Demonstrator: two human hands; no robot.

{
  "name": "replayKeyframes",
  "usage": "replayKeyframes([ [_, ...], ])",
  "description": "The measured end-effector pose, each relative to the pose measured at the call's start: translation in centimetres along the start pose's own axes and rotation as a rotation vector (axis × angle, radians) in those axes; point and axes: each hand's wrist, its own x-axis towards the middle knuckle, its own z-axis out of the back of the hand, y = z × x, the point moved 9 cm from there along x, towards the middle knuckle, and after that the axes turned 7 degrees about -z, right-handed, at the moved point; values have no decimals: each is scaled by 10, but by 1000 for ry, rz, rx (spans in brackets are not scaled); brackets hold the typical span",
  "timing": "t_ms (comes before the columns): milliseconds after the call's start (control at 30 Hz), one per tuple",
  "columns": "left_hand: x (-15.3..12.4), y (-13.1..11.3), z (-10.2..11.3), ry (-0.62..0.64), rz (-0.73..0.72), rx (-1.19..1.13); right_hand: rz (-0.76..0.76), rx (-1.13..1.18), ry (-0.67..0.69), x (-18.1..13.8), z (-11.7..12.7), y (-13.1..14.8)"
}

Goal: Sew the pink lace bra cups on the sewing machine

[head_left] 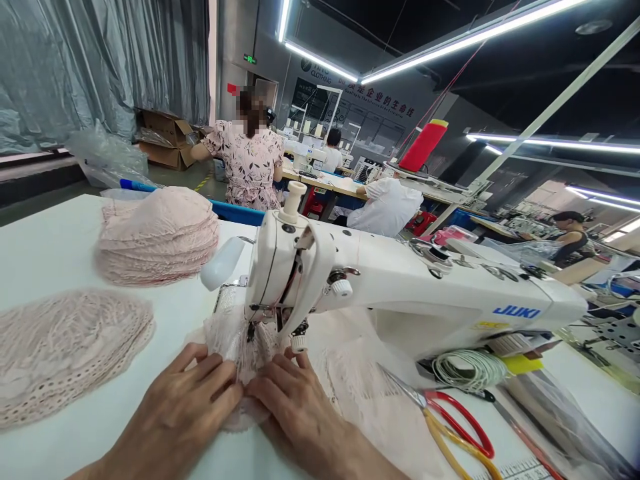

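A pale pink lace fabric piece [227, 337] lies under the needle and presser foot of a white sewing machine [380, 267]. To the left of the needle, my left hand [187, 393] presses its curled fingers on the near part of the lace. My right hand [295, 397] grips the same lace just in front of the needle, its fingertips meeting those of the left. More pale fabric [357, 367] spreads beneath the machine arm to the right. What the fingertips pinch is partly hidden under both hands.
Left on the white table are a stack of pink padded cups [157, 233] and a stack of lace pieces [65, 353]. Scissors with red and yellow handles [463, 427] and a coiled pale cord [470, 369] lie right. A person [253, 157] stands beyond; others sit farther back.
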Motion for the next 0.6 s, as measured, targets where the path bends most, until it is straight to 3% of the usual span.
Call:
replayKeyframes([
  [267,-7,-13,16,-149,-58,-23,53,-4,74,-8,3,4],
  [400,-12,-17,18,-249,-109,-4,118,11,32,-7,6,9],
  [600,-17,-17,13,-238,-103,46,111,3,62,-8,3,7],
])
